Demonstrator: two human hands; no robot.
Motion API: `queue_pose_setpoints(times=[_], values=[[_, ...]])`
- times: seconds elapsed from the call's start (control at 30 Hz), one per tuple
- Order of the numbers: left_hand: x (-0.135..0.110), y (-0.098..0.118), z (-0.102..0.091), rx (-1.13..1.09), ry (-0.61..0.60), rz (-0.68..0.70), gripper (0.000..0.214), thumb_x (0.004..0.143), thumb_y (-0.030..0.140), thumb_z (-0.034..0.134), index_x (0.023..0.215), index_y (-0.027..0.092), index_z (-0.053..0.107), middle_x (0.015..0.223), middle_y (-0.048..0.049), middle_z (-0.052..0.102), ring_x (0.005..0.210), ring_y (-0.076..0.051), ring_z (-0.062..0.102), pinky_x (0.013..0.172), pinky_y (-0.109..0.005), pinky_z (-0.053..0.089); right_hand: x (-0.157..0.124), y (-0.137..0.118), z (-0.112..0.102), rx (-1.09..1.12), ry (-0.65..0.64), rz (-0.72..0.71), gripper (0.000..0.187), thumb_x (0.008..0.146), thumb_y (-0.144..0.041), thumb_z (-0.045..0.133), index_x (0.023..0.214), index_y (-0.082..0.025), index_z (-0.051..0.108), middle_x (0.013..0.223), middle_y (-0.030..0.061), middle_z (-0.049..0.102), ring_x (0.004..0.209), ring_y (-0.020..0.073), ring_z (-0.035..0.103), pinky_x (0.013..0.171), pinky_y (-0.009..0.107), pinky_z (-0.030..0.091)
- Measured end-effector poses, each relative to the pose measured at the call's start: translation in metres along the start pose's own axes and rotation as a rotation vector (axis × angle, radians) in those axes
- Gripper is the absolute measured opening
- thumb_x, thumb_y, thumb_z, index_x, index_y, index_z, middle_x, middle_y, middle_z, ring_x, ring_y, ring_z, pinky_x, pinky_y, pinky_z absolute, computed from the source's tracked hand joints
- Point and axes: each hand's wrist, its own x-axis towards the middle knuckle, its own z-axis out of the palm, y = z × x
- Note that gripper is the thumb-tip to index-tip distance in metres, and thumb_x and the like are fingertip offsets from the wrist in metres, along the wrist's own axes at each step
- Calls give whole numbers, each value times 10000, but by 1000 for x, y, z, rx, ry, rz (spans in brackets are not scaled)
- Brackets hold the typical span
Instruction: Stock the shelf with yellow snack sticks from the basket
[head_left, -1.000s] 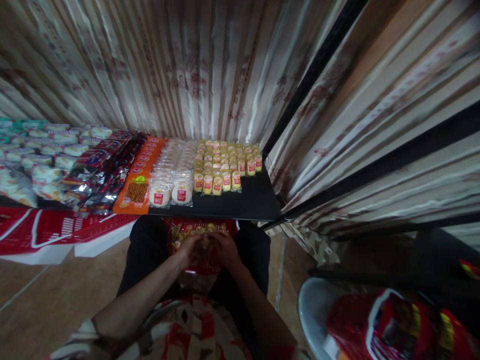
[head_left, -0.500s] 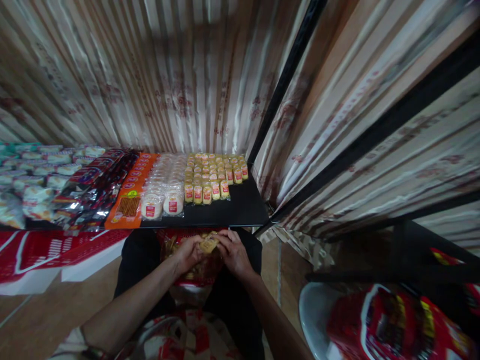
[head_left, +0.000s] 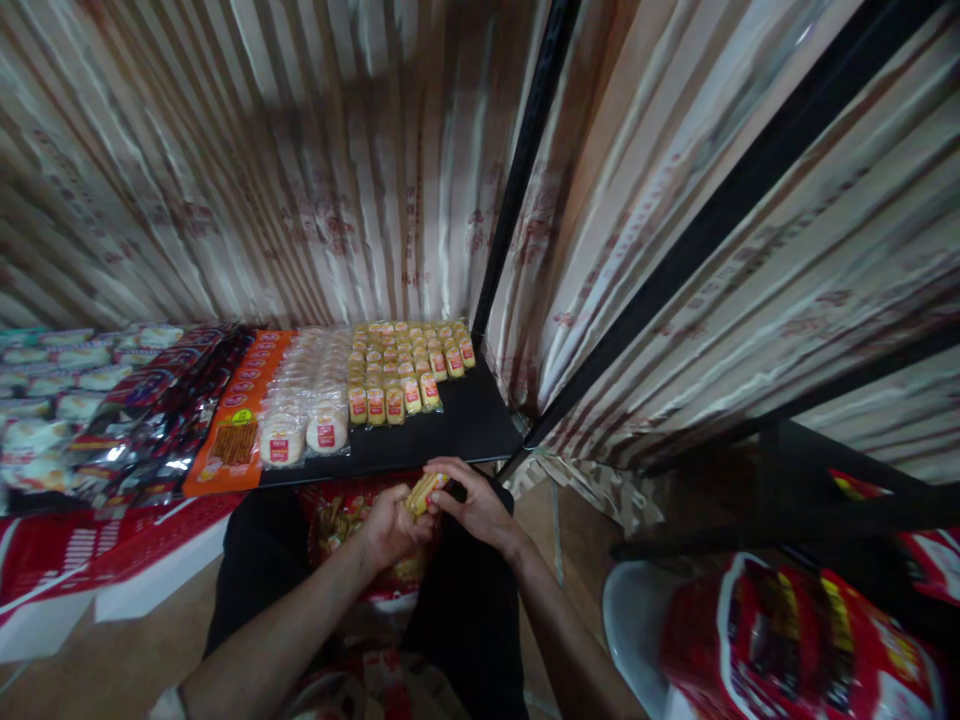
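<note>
Between both hands, above my lap, is a small yellow snack packet [head_left: 426, 494] in a clear wrapper. My left hand [head_left: 394, 527] is closed around its lower left end. The fingers of my right hand [head_left: 466, 500] pinch its right side. Under my hands, between my knees, lies a large red bag [head_left: 330, 535] holding more yellow packets, partly hidden by my hands. Just ahead on the black shelf [head_left: 472, 420], similar yellow packets [head_left: 395, 405] stand in rows with red labels facing me.
Left of the yellow rows are round white wrapped snacks [head_left: 328, 430], an orange pack [head_left: 232, 440], dark shiny packs [head_left: 142, 410] and white packets [head_left: 45, 455]. Black frame bars [head_left: 637, 320] and a striped curtain [head_left: 360, 200] enclose the shelf. Red bags [head_left: 787, 640] sit in a pale basin [head_left: 634, 620] at right.
My view has shifted slightly to the right. The packet in my hands has turned to a slanted upright pose, and my left hand has closed lower around it.
</note>
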Motion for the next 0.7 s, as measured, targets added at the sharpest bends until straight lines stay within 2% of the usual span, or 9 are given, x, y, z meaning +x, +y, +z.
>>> queue_pose_setpoints(times=[0.17,0.3,0.4,0.47,0.63,0.7], values=[[6,-3,4,-94,-28,-6,225,788,252,466,881,83,583,623,-35,536,481,-75,427,463,-180,342,0,7,5,423,-7,232,577,738,-264,635,1290,-242,470,1095,33,610,992,154,592,880,309,479],[9,-4,9,-99,-55,-11,208,814,237,439,830,85,581,615,-37,552,475,-73,442,464,-172,349,0,14,6,656,15,294,687,702,-289,700,1326,-257,414,995,8,630,900,131,599,828,284,477],[11,-3,13,-57,-26,-12,251,854,254,397,834,89,586,625,-47,586,480,-83,483,468,-177,372,1,18,3,727,46,289,679,682,-298,727,1297,-272,442,1000,4,621,906,132,586,806,271,472],[13,-4,15,-13,37,1,251,873,252,395,849,93,588,634,-46,609,496,-89,521,479,-178,395,2,20,0,751,49,298,682,673,-300,734,1291,-281,447,1003,2,611,905,133,582,797,269,471],[22,-5,14,123,181,113,86,819,158,541,857,108,599,666,-9,638,516,-65,562,499,-158,411,7,23,-12,780,32,336,733,649,-287,752,1305,-288,424,1015,-8,576,873,111,571,779,251,462],[25,-5,13,181,199,161,109,778,126,592,884,116,613,692,1,644,537,-59,572,496,-152,399,10,23,-18,752,9,334,745,654,-280,748,1319,-280,413,986,-13,580,854,101,567,784,246,453]])
